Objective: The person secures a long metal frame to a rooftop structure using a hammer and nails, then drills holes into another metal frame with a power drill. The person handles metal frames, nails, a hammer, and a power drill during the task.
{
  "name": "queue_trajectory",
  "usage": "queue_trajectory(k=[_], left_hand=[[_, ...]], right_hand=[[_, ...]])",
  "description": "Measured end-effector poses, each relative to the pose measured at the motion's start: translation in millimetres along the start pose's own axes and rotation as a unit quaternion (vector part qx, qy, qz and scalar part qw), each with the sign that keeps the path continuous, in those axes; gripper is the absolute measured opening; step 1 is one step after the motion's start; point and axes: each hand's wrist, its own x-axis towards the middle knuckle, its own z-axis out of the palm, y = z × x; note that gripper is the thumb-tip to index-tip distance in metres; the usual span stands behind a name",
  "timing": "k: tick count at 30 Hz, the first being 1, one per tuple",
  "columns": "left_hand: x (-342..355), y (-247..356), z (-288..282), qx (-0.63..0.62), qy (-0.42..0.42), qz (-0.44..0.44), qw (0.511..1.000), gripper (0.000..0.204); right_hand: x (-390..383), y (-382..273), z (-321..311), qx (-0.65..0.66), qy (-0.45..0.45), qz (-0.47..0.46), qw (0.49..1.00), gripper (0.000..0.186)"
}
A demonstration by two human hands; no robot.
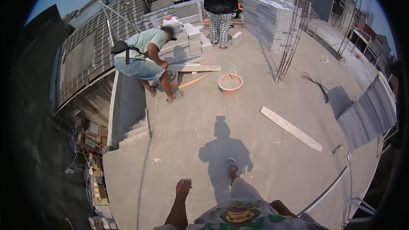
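While the left grip is narrow, its fingers curled toward the palm, I cannot tell whether anything sits inside it. Well ahead of it and to its right, an orange tub stands upright on the floor, its inner wall smeared pale; what lies at its bottom is too small to make out. Farther ahead and left, a second tub stands partly hidden by a bent-over worker, its contents out of sight. Beyond these, two more tubs flank a standing worker in checked trousers.

The floor is grey, dusty concrete. Ahead and right of the grip, well apart from it, a long flat plank of pale, speckled wood lies aslant. Far past it rise square-edged white blocks in a tall stack, next to a slim upright cage of steel rods.

Nearest the left grip, a small pale scrap lies on the concrete, ahead and to its left, not touching the fingers. To that grip's right, the right arm shows beside the shirt; the right grip is hidden, so I cannot tell its state.
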Motion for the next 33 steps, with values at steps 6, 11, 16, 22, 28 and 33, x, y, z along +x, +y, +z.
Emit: queue_trajectory(k=[6, 11, 16, 22, 28, 33], left_hand=[[80, 59, 42, -0.025, 0.011, -0.078, 0.997, 0.043], [186, 164, 67, -0.039, 0.054, -0.061, 0.996, 0.042], [342, 243, 69, -0.012, 0.042, -0.031, 0.999, 0.045], [483, 406, 57, -0.013, -0.014, 0.048, 0.999, 0.040], [540, 513, 21, -0.076, 0.015, 0.127, 0.989, 0.032], [548, 470, 0, -0.055, 0.101, 0.030, 0.993, 0.044]], right_hand=[[195, -232, -265, -0.182, 0.147, 0.095, 0.968, 0.040], [281, -530, -455, -0.079, 0.347, -0.164, 0.920, 0.035], [325, -735, -491, -0.035, 0.323, -0.248, 0.913, 0.036], [398, -785, -479, -0.258, 0.138, -0.228, 0.929, 0.045], [483, -757, -507, -0.315, 0.069, -0.100, 0.941, 0.047], [563, -778, -545, -0.320, 0.072, -0.093, 0.940, 0.045]])
